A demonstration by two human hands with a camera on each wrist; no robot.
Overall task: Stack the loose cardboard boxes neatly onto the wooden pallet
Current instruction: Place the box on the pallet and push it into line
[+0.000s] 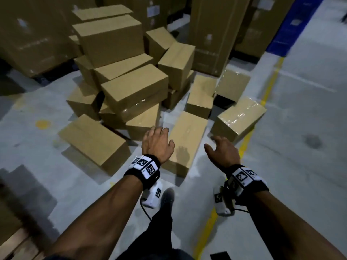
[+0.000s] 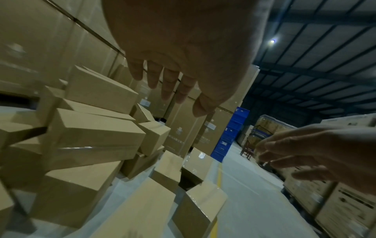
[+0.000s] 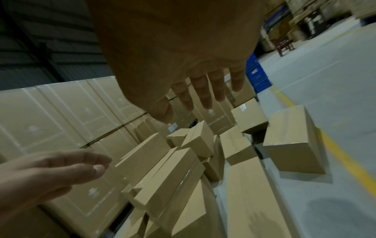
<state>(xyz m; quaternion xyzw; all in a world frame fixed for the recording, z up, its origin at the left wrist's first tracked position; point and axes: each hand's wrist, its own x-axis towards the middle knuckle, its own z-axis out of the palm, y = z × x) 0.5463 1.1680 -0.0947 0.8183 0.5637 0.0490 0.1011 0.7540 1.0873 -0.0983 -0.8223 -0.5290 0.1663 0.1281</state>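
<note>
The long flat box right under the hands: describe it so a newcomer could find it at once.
Start at the yellow floor line and look left to the tumbled pile of cardboard boxes. At the pile's near edge, between the open left hand and right hand, lies the long flat box. Unlike its neighbours it lies alone, lengthwise toward the person, with a hand's shadow on it.

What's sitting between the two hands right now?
In the head view, the long flat box on the floor lies between the left hand and the right hand; neither hand visibly touches it.
</note>
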